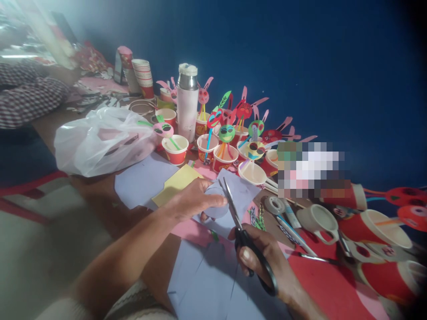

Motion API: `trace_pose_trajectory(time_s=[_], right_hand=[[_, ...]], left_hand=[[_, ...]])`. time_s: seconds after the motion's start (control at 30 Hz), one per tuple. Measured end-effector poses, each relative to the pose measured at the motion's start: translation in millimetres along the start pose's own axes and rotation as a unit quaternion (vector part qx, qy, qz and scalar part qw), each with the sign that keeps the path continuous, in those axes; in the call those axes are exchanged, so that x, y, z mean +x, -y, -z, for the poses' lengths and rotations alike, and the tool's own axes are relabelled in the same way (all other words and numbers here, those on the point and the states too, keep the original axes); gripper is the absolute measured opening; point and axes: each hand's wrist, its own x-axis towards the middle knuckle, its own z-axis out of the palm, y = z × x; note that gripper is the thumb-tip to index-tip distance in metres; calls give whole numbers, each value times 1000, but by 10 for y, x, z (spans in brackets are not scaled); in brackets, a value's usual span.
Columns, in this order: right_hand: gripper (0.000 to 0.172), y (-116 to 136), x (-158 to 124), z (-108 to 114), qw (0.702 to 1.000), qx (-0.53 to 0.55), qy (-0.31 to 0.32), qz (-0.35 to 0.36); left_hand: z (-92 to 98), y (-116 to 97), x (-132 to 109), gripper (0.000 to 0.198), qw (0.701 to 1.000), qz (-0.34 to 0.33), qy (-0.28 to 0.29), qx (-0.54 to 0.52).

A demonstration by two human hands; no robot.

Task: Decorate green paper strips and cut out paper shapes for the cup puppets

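My left hand [190, 198] is closed on a small lavender paper disc [215, 189], the thumb lying across its front. In my right hand [268, 251] are scissors [235, 212] with black handles, their blades slightly apart and pointing up beside the disc's right edge. Behind the disc lies a lavender paper piece [242, 189], and a yellow sheet [176, 184] sits to its left. Larger lavender paper [203, 275] with cut or marked lines spreads below my hands. Whether the blades touch the disc I cannot tell.
Red and white paper cups [175, 155] with paper animal faces on straws stand in rows at the back. Around them are a white flask [187, 106], a plastic bag [100, 142], a mug [316, 222], a tape roll [275, 205] and red paper [328, 284]. A checked sleeve [33, 100] shows far left.
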Motion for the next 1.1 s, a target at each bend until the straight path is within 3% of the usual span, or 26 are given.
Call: trace_pose_trajectory(time_s=[0.17,0.57,0.87,1.1], right_hand=[[56,36,2,-2,1000,-8,5,-8],[49,18,-23,91,996,-93,6,5],[50,3,-16,106,998,-67,-18,-1],[49,-24,-28,100,999,-29,-13,-10]], left_hand=[[28,-29,-24,21,999,6,-16,39],[57,6,3,21,999,-2,4,45],[56,43,36,26,999,-35,41,-9],[3,45,48,30,998,-45,-13,-30]])
